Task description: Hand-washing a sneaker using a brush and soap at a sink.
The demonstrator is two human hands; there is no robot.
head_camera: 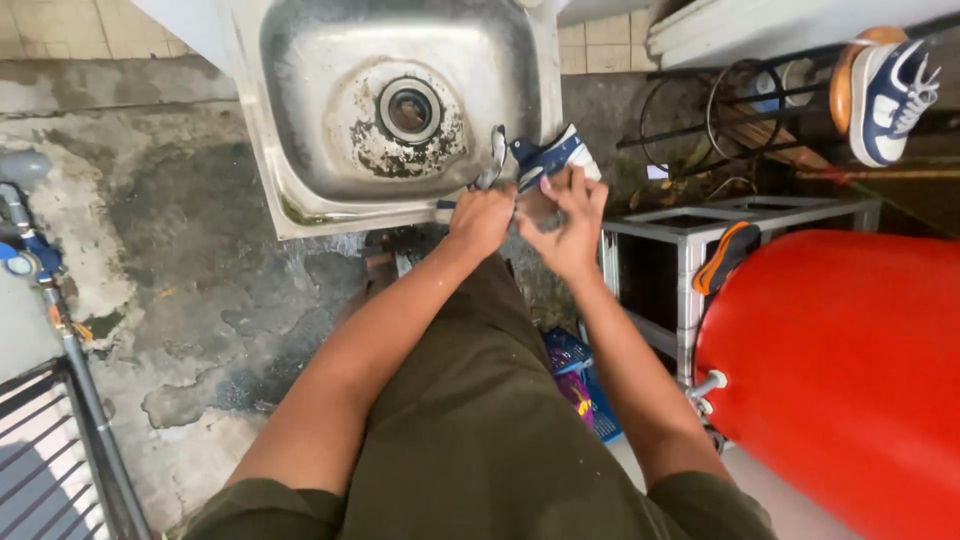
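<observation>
My two hands meet at the front right corner of a stained steel sink (300,200). A blue and white sneaker (552,156) is held over the sink rim, and my right hand (572,222) grips it from the near side. My left hand (481,217) is closed in a fist against the shoe. A short dark handle, which looks like a brush (442,205), pokes out to the left of that fist. A grey lace or strap (496,152) hangs off the shoe above my left hand.
A large red barrel (840,370) with a small tap stands at the right. Beside it is a grey metal stand (690,225) with an orange-edged sandal (722,258). A second blue and white sneaker (888,98) sits on a dark rack. A pipe with a blue valve (25,255) runs along the wet concrete floor at the left.
</observation>
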